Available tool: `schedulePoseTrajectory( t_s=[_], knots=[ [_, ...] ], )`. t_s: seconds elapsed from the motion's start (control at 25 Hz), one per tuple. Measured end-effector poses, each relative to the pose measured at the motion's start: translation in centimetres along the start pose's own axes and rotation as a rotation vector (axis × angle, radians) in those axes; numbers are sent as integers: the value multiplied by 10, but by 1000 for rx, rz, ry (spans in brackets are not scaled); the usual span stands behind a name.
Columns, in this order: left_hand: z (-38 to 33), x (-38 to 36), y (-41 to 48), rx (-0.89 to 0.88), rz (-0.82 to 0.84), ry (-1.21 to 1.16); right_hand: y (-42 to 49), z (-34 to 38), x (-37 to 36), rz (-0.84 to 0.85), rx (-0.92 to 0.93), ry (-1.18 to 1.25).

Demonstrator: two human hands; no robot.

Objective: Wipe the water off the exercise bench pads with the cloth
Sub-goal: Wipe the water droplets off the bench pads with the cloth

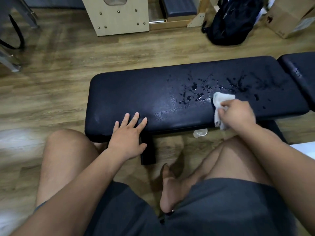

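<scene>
Your right hand [238, 113] grips the bunched white cloth [219, 101] on the near-right part of the black bench pad [136, 96], touching the edge of the water droplets [196, 89]. Your left hand [127, 135] lies flat on the pad's near edge, fingers straight and spread. The pad's long axis runs left-right across the view, its right end just beside a second pad [303, 74]. The cardboard box [286, 16] carries a dark mark, possibly a logo, too blurred to read.

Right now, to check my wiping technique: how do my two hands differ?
The left hand lies flat, fingers spread; the right hand grips the cloth. The left rests on a dry-looking stretch of pad, the right beside the water drops. Both sit at the pad's near edge.
</scene>
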State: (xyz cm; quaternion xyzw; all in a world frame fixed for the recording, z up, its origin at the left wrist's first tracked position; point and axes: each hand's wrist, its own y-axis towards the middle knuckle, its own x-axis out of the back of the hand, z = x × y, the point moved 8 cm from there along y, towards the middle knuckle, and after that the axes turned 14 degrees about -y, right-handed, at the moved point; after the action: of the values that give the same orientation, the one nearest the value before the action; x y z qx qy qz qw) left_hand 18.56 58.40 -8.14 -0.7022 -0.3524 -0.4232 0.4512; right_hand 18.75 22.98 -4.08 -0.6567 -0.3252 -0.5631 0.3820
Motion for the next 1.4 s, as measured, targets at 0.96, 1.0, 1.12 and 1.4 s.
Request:
schedulePoseTrajectory(
  t_s=[0.96, 1.0, 1.12, 1.4],
  knots=[
    [-6, 12, 10, 16, 254, -10, -94, 244, -17, -78, 730, -38],
    [-3, 10, 8, 22, 248, -24, -82, 232, -10, -88, 723, -26],
    [1, 12, 10, 14, 204, -46, -18, 127, -2, -123, 395, -98],
    [-3, 17, 17, 48, 230, -120, -4, 104, -3, -81, 33, 167]
  ],
)
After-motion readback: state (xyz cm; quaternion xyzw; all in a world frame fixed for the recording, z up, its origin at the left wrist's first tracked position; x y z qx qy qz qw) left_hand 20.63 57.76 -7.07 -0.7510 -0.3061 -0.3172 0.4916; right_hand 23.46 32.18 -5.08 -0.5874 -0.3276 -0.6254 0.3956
